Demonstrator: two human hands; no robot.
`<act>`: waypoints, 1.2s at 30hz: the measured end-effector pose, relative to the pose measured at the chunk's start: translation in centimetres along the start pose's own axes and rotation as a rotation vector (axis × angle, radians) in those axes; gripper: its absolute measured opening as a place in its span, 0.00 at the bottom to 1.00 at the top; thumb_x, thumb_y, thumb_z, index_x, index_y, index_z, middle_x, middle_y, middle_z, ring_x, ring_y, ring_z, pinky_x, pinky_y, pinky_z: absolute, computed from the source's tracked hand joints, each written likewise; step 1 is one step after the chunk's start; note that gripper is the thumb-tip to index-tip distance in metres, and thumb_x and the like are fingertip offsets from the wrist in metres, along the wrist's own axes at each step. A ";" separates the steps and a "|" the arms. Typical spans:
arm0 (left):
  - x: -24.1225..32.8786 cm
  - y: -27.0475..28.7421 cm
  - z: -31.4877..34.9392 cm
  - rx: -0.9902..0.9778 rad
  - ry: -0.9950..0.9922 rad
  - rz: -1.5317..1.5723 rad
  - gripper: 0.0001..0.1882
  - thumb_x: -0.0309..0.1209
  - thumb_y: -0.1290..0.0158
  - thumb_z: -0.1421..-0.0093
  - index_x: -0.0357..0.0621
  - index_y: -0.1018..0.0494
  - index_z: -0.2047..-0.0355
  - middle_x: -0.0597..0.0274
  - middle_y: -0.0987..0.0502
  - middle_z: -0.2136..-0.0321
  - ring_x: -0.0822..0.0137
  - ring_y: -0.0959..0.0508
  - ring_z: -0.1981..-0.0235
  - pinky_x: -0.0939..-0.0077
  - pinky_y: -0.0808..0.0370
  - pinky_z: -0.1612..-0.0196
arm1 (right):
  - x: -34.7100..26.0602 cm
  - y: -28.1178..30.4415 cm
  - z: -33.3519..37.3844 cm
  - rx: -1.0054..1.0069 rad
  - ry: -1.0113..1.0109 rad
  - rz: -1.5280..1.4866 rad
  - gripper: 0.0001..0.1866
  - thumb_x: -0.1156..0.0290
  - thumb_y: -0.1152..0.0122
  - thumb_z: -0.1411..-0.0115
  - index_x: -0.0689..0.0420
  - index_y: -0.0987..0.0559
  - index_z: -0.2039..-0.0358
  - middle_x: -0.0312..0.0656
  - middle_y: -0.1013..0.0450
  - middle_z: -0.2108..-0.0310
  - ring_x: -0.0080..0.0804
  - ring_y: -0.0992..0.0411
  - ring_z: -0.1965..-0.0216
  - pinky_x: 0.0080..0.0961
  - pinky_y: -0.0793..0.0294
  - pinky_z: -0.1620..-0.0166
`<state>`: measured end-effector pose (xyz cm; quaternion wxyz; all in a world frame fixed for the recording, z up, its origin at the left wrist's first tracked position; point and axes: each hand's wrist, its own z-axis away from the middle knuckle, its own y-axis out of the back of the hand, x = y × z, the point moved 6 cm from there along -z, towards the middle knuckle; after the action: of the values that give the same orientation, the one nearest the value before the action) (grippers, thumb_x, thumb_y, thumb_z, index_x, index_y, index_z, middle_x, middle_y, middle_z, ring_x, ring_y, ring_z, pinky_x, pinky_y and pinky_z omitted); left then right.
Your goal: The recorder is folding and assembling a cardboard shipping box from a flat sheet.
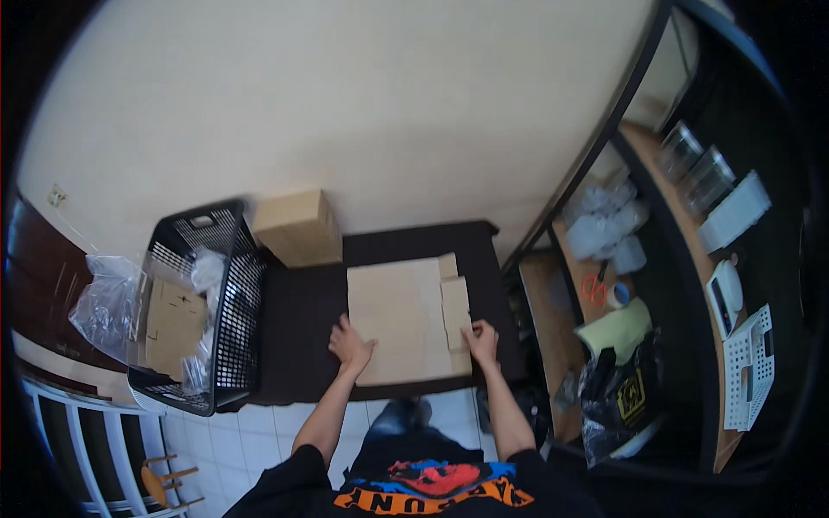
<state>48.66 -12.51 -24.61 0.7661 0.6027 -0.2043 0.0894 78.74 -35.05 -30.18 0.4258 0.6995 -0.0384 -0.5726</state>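
Flat, both hands [351, 344] [481, 339] on cardboard [401, 319]

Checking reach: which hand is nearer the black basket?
Left. The left hand lies on the flat cardboard, closer to the basket; the right hand is farther.

Black basket [233, 285], closed carton [298, 226], orange scissors [593, 289]

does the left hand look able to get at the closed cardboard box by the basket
Probably yes: the left hand rests on the flat cardboard, and only bare dark table lies between it and the closed box.
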 end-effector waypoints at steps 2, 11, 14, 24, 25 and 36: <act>-2.2 -4.2 -1.5 0.022 -0.277 0.034 0.40 0.37 0.27 0.48 0.35 0.31 0.38 0.29 0.42 0.30 0.33 0.42 0.28 0.38 0.44 0.29 | -0.9 -3.6 -1.2 -0.121 -0.043 -0.066 0.16 0.66 0.21 0.46 0.63 0.15 0.64 0.48 0.19 0.73 0.40 0.18 0.70 0.36 0.20 0.62; 11.4 -13.3 2.3 -0.160 -0.744 -0.152 0.42 0.61 0.47 0.35 0.67 0.42 0.23 0.47 0.54 0.21 0.34 0.60 0.22 0.08 0.70 0.34 | -1.0 -2.8 1.5 0.025 0.140 0.147 0.19 0.62 0.17 0.51 0.58 0.11 0.61 0.48 0.26 0.57 0.48 0.28 0.52 0.41 0.29 0.49; 12.1 -14.7 2.7 -0.148 -0.785 -0.230 0.41 0.65 0.53 0.33 0.72 0.44 0.23 0.51 0.56 0.20 0.34 0.61 0.21 0.03 0.73 0.37 | 0.8 -1.8 2.8 0.048 0.136 0.116 0.16 0.61 0.18 0.50 0.54 0.10 0.62 0.49 0.30 0.49 0.51 0.34 0.44 0.46 0.37 0.42; 12.1 -15.3 1.5 -0.236 -0.771 -0.294 0.38 0.65 0.55 0.33 0.67 0.34 0.27 0.46 0.54 0.21 0.30 0.63 0.22 0.06 0.73 0.35 | 0.2 -2.7 -2.2 0.017 -0.051 0.327 0.39 0.46 0.12 0.61 0.51 0.24 0.55 0.68 0.57 0.23 0.72 0.68 0.21 0.82 0.70 0.31; 12.1 -15.3 1.4 -0.234 -0.760 -0.294 0.38 0.65 0.55 0.33 0.67 0.34 0.27 0.46 0.54 0.21 0.30 0.63 0.22 0.06 0.73 0.35 | 0.1 -3.0 -2.7 0.000 -0.053 0.288 0.42 0.45 0.13 0.60 0.53 0.28 0.52 0.68 0.61 0.22 0.74 0.74 0.21 0.86 0.79 0.33; 12.1 -16.0 1.6 -0.263 -0.753 -0.246 0.38 0.66 0.54 0.34 0.67 0.33 0.29 0.47 0.55 0.21 0.32 0.63 0.22 0.05 0.73 0.36 | -3.7 -7.9 -14.3 0.139 -0.132 0.319 0.47 0.48 0.11 0.61 0.53 0.33 0.48 0.72 0.59 0.24 0.74 0.69 0.22 0.86 0.73 0.32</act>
<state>65.36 -19.47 -33.37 0.7134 0.5100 -0.4066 -0.2563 85.94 -20.17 -32.65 0.4586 0.6732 -0.2160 -0.5383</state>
